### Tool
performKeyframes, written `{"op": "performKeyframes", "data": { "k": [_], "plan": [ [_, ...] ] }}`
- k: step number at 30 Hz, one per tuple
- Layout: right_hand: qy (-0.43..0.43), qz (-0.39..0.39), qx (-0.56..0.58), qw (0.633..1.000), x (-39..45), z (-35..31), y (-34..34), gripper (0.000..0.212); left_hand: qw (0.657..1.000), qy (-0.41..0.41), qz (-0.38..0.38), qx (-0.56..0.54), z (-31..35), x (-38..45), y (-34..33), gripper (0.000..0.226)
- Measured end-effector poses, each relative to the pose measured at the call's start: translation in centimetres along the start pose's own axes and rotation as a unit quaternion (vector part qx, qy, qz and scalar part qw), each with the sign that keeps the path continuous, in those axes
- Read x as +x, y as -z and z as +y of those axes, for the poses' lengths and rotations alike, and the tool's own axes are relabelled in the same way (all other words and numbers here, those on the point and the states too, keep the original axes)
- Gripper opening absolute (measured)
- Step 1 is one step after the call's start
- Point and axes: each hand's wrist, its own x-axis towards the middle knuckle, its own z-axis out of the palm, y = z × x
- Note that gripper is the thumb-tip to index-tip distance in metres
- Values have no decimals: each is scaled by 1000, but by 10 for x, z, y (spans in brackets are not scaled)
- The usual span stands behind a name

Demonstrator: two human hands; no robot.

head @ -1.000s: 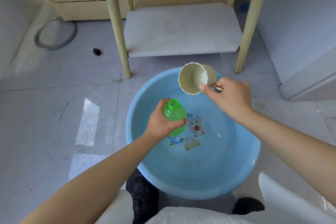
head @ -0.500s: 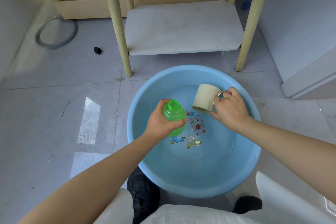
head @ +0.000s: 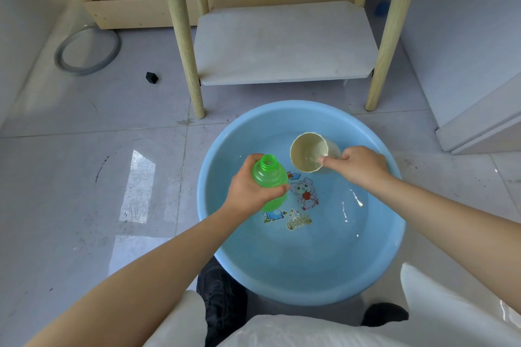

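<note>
A blue basin [head: 282, 276] sits on the grey tiled floor, holding shallow clear water over a cartoon print [head: 303, 194] on its bottom. Just beyond the basin's far rim stand the pale wooden table legs [head: 184, 45], with a white lower shelf [head: 282, 42] between them. Far to the basin's left and further back lie a small black block [head: 151, 77] and a grey ring [head: 87, 51]. At the basin's near rim are two dark shoes [head: 222, 301]. Nothing lies between the hands and the basin.

The left hand [head: 248, 191] is over the basin's left part, its fingers and thumb wrapped round the body of a green bottle [head: 269, 175]. The bottle stands nearly upright with its uncapped neck on top, above the hand, while its lower end shows below the fingers, above the water.

The right hand [head: 358, 166] is over the basin's far right part, fingers curled, gripping a beige cup [head: 306, 156] from the cup's right side, with one fingertip laid across the rim. The cup is tipped, its mouth turned up and toward the person. It sits just left of the hand and just right of the bottle's neck, apart from it. I cannot tell whether its base touches the water.
</note>
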Motion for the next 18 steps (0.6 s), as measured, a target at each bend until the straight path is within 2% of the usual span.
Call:
{"op": "performKeyframes", "data": {
  "k": [3, 5, 7, 12, 18],
  "plan": [
    [-25, -8, 159, 987, -8, -2, 8, 54, 1000, -3, -4, 5, 0, 0, -1, 58],
    [-9, 2, 207, 978, -14, -5, 12, 52, 1000, -5, -5, 10, 1, 0, -2, 59],
    [28, 29, 207, 978, -20, -11, 16, 51, 1000, -7, -7, 14, 2, 0, -3, 59],
    [153, 162, 184, 957, -32, -26, 18, 51, 1000, -14, -11, 22, 5, 0, -4, 60],
    [281, 294, 63, 911, -30, -36, 18, 48, 1000, -16, -10, 22, 6, 1, -5, 60]
  ]
}}
